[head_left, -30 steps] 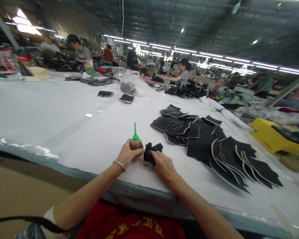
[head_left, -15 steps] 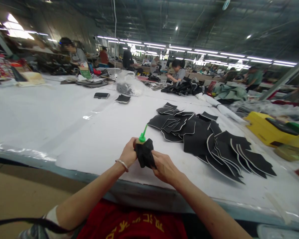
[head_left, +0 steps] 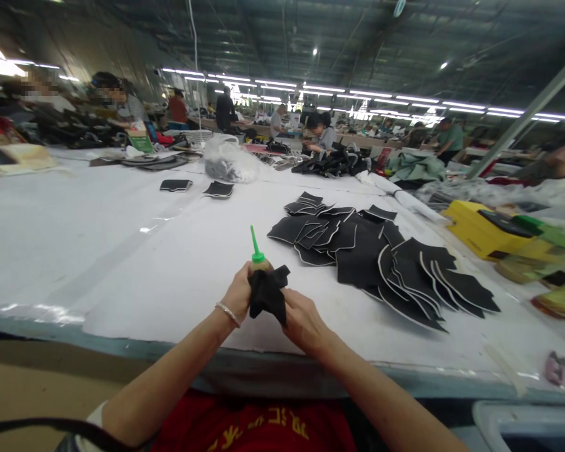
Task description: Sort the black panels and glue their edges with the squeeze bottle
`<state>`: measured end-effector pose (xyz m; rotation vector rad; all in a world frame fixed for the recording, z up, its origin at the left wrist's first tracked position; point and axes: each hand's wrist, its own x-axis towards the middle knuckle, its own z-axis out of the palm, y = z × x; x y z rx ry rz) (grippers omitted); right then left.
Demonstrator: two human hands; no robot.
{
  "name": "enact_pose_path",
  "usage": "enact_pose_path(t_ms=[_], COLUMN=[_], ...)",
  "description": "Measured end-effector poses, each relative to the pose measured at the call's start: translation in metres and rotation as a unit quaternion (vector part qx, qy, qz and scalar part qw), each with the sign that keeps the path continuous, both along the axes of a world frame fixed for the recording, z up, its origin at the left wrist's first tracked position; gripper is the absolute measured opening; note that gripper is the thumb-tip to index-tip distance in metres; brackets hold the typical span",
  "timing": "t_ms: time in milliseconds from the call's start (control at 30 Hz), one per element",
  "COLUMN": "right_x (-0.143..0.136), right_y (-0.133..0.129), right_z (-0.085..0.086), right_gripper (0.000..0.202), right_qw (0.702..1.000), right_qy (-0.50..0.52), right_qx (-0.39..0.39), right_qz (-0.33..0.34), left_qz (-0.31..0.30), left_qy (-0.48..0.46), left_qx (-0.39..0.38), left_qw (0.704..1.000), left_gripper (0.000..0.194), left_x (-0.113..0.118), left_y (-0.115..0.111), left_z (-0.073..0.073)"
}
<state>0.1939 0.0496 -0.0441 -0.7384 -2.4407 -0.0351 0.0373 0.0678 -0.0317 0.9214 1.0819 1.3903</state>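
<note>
My left hand (head_left: 238,294) is closed around a small squeeze bottle (head_left: 258,257) with a long green nozzle that points up. Most of the bottle's body is hidden behind my fingers and a crumpled black cloth (head_left: 267,295). My right hand (head_left: 306,319) pinches that cloth and presses it against the bottle. Both hands are just above the white table (head_left: 169,263), near its front edge. To their right lies a spread heap of black cut pieces (head_left: 362,251) with pale edges.
Two small black stacks lie farther back, one a dark piece (head_left: 176,185). Behind them sits a clear plastic bag (head_left: 230,160). A yellow box (head_left: 484,232) stands at the right, and a small pink object (head_left: 555,368) near the front right corner. Several people work in the background.
The view has turned slightly to the right. The bottle's nozzle now leans left instead of right, and the cloth has shifted around the bottle in my hands.
</note>
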Motion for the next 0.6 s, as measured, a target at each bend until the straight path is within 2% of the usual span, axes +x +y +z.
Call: enact_pose_path(t_ms=[100,200,267,367,467,533,600], right_x=[0.019,0.051,0.075,0.120,0.187,0.239,0.291], right_y=[0.011,0.014,0.011,0.008,0.009,0.008,0.000], right_z=[-0.016,-0.018,-0.009,0.018,0.045,0.058,0.065], right_gripper=[0.024,0.028,0.024,0.025,0.036,0.045,0.050], right_qw=[0.997,0.992,0.985,0.952,0.887,0.810,0.730], right_qy=[-0.015,-0.009,0.032,0.100,0.109,0.087,0.053], right_qx=[0.039,0.044,0.048,0.069,0.079,0.062,0.029], right_qz=[-0.067,-0.118,-0.163,-0.282,-0.442,-0.576,-0.680], left_qz=[-0.001,0.008,0.007,0.008,0.013,0.020,0.033], left_qy=[0.008,0.026,0.057,0.137,0.259,0.338,0.385], left_qx=[-0.020,-0.029,-0.018,0.008,0.030,0.023,0.009], left_qw=[1.000,0.999,0.998,0.991,0.965,0.941,0.922], left_gripper=[0.039,0.052,0.055,0.056,0.052,0.049,0.049], left_x=[0.001,-0.006,-0.012,-0.018,-0.024,-0.028,-0.031], left_y=[-0.002,-0.001,0.002,0.011,0.016,0.015,0.014], left_z=[0.000,0.001,0.000,-0.007,-0.019,-0.025,-0.028])
